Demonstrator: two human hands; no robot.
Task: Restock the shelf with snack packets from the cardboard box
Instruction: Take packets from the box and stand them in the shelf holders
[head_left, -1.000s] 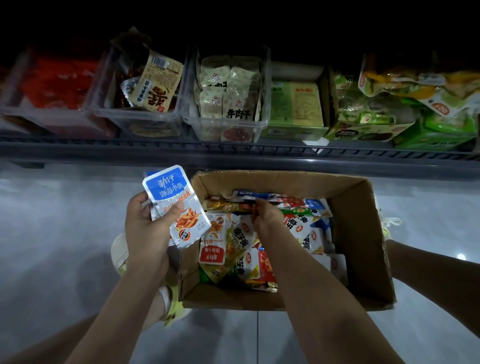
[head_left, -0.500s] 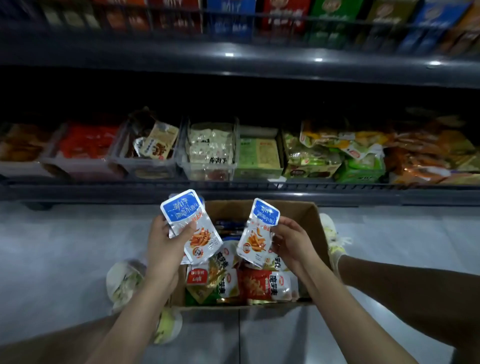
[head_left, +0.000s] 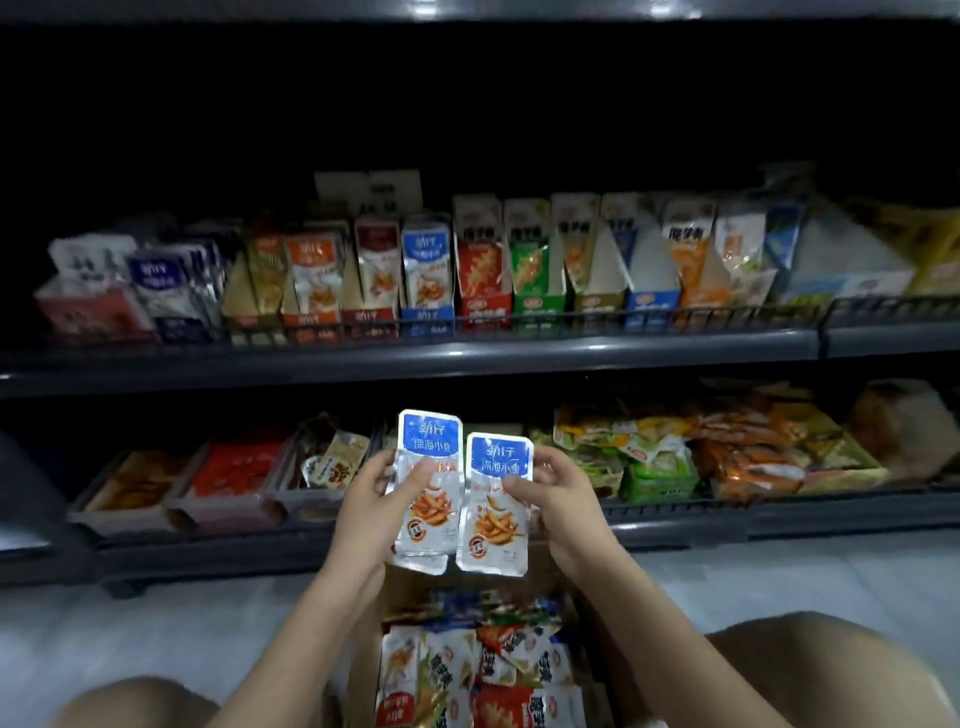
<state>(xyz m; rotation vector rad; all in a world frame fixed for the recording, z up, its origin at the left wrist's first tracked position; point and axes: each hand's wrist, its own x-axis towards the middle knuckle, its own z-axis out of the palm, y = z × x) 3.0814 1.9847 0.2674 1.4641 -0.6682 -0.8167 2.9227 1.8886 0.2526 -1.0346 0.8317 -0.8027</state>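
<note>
Knees: both bare, at the bottom corners of the view, one either side of the box. The person appears to be crouching.
Cardboard box (head_left: 362, 670): on the floor between the knees, open, with mixed snack packets (head_left: 467, 670) heaped loosely inside.
Left hand (head_left: 363, 512): above the box, thumb across the front of the left blue-topped packet (head_left: 427, 499), fingers behind. It may be holding more than one; I cannot tell the count.
Right hand (head_left: 569, 506): pinches the right blue-topped packet (head_left: 497, 512) the same way. The two packets are side by side, upright, print facing the camera.
Step in hand: judged to be pairing matching packets and looking for their slot.
Lower shelf (head_left: 779, 512): behind the hands, holding clear bins (head_left: 228, 483) of other snacks. No match is seen there.
Upper shelf (head_left: 467, 358): a row of upright cartons. The blue display carton (head_left: 427, 280) shows the same blue header and is the likely target.
Doing it well: gather both packets into one hand and keep the blue tops up and the fronts forward. Slide them in behind the front packet without tipping the neighbouring cartons.
</note>
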